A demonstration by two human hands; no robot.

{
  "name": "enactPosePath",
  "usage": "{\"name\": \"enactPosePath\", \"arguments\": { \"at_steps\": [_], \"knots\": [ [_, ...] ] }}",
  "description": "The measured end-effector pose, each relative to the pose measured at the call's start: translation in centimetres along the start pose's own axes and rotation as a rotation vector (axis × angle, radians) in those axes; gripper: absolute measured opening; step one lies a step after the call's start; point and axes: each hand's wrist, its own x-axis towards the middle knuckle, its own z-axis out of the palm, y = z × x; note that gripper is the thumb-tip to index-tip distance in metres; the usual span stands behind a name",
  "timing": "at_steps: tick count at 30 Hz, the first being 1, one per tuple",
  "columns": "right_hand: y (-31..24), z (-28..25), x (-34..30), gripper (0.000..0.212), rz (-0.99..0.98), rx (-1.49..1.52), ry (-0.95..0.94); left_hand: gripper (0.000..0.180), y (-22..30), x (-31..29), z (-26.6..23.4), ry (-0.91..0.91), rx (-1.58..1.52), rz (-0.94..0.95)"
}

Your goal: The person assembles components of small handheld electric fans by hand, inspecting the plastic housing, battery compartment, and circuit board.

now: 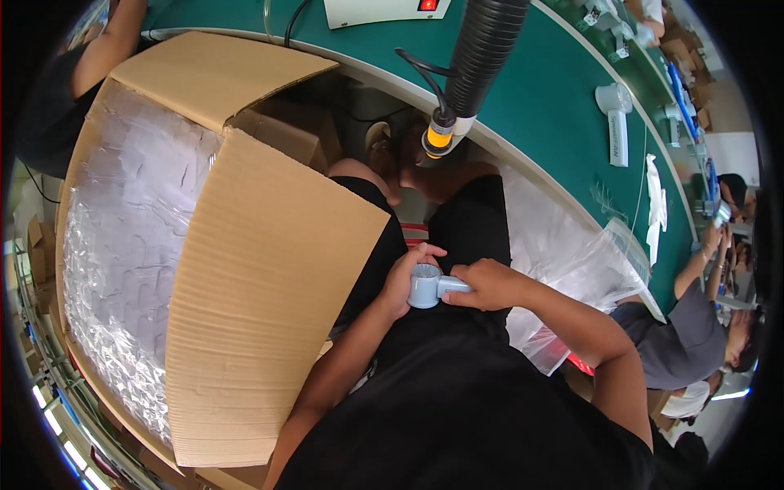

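Note:
Over my lap I hold a light blue handheld fan [424,287] with a round head and a short handle. My left hand [403,282] is curled around the left side of the fan's head, its fingertips behind it. The handle points right into my right hand [487,286], whose fingers are closed around it and hide its end. A second handheld fan [616,122], pale and of the same shape, lies on the green table to the right.
A large open cardboard box [269,318] with clear plastic trays [131,212] stands at my left. Ahead, a black corrugated hose [487,53] hangs over the green table [555,90]. Clear plastic bags [543,220] lie at my right. Co-workers sit at both sides.

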Motion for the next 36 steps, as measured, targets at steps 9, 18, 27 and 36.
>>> {"name": "enactPosePath", "arguments": {
  "at_steps": [9, 18, 27, 36],
  "knots": [
    [-2.0, 1.4, 0.9, 0.053, 0.084, -0.089, 0.012, 0.045, -0.7, 0.8, -2.2, -0.110, -0.034, -0.052],
    [-3.7, 1.5, 1.6, 0.051, 0.138, -0.094, 0.066, 0.044, -0.4, 0.2, -2.5, -0.063, -0.063, 0.002],
    [-2.1, 1.5, 2.1, 0.049, -0.016, -0.164, 0.159, 0.043, -0.6, -0.1, -2.5, -0.047, -0.120, 0.057],
    [1.5, 0.0, -0.7, 0.057, -0.017, 0.020, 0.054, 0.043, -0.4, 0.5, 0.2, -0.010, -0.037, 0.059]
  ]
}}
